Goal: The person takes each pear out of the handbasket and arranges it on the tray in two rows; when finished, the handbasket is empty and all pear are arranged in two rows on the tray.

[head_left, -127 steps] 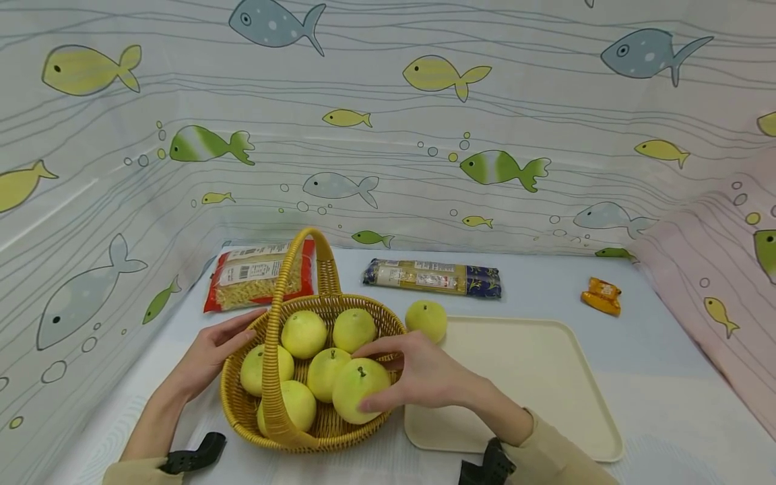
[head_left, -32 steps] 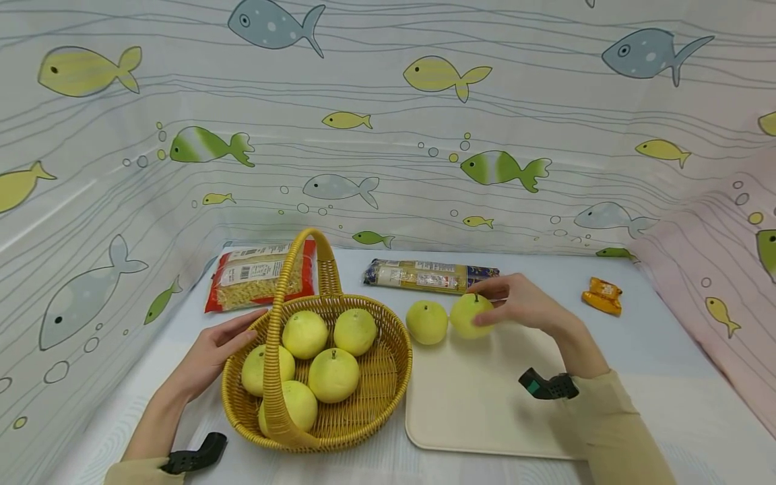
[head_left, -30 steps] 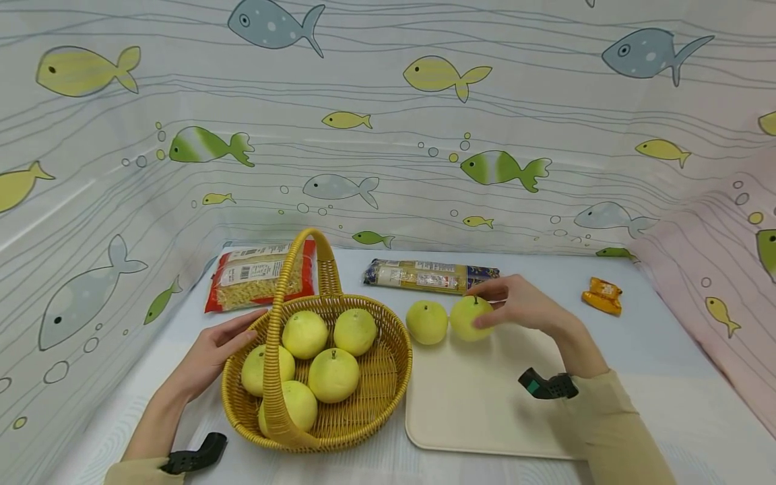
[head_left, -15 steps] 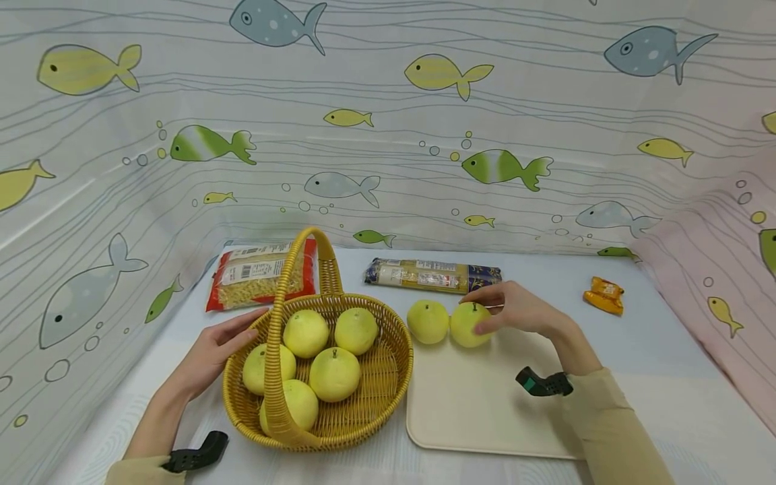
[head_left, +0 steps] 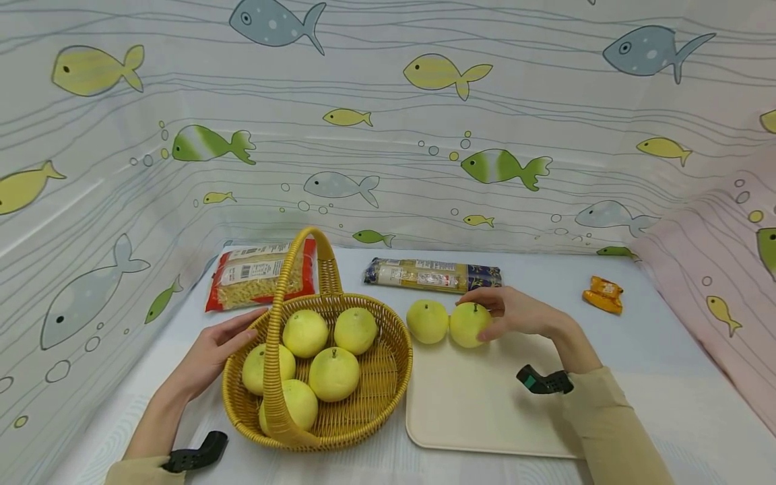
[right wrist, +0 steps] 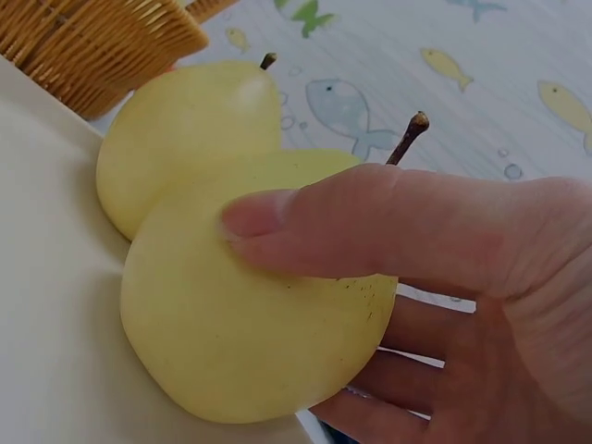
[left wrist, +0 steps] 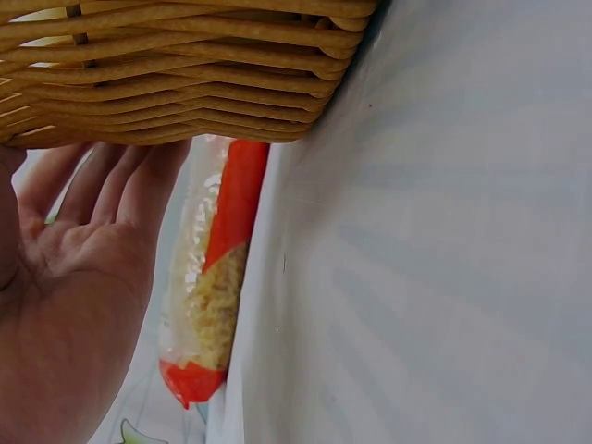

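My right hand holds a round yellow pear at the far edge of the cream tray; the thumb lies on its near side and the fingers are behind it. Beside it, a second pear sits at the tray's far left corner, overlapped by the held one in the right wrist view. My left hand rests against the left side of the yellow wicker basket, fingers extended along its outer wall. Several pears lie in the basket, one partly hidden by the handle.
Behind the basket lies a red-edged bag of pasta. A long pack of noodles lies behind the tray, and a small orange packet is at the back right. Fish-printed curtains enclose the table.
The right hand has carried a pear from the basket's right side to the tray's far edge, then lowered it slightly beside the other pear. The left hand stays at the basket.
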A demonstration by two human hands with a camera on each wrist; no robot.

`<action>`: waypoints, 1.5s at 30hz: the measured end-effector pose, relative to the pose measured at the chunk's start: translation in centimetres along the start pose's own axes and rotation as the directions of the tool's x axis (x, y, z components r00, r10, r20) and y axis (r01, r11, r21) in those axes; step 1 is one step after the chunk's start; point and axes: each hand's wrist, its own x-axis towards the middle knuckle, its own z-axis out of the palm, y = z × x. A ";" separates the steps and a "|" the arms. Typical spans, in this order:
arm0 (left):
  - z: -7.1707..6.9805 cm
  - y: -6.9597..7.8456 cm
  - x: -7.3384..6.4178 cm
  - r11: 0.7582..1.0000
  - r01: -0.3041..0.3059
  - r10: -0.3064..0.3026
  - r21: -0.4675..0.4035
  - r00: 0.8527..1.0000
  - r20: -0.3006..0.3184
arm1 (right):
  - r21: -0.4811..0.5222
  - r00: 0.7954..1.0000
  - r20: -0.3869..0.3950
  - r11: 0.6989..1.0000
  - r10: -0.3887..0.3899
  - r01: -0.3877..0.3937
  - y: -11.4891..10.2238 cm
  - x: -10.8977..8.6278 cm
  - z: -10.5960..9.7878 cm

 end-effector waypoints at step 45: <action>-0.2 -0.3 0.1 1.000 -0.018 0.018 -0.018 1.000 0.012 | -0.044 0.998 -0.016 0.997 0.057 -0.058 0.5 0.1 0.2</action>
